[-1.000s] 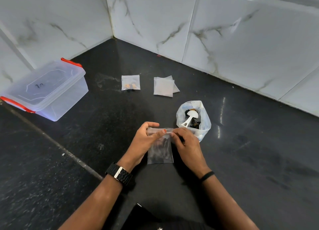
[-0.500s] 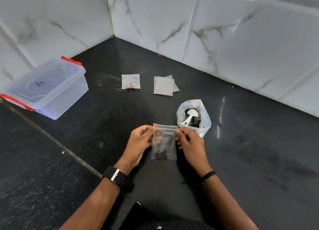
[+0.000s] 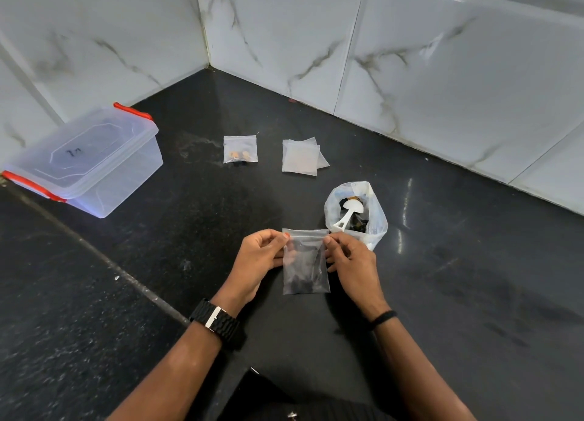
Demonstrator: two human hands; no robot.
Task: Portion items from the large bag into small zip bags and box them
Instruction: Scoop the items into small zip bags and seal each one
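small zip bag (image 3: 306, 262) | left hand (image 3: 257, 259) and right hand (image 3: 352, 259) pinch its top corners, near worktop's front edge | looks light, limp, slippery film | best held along stiffer zip strip

Clear plastic zip bag (image 3: 306, 262), glossy black countertop (image 3: 474, 278)

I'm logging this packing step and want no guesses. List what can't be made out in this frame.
- Small zip bag, head view: the dark contents are too blurred to identify; whether the seal is fully pressed between the left hand and right hand cannot be told.
- Large bag: its wrinkled plastic hides how much remains around the white scoop.
- Box: the lid marking is too small to read.
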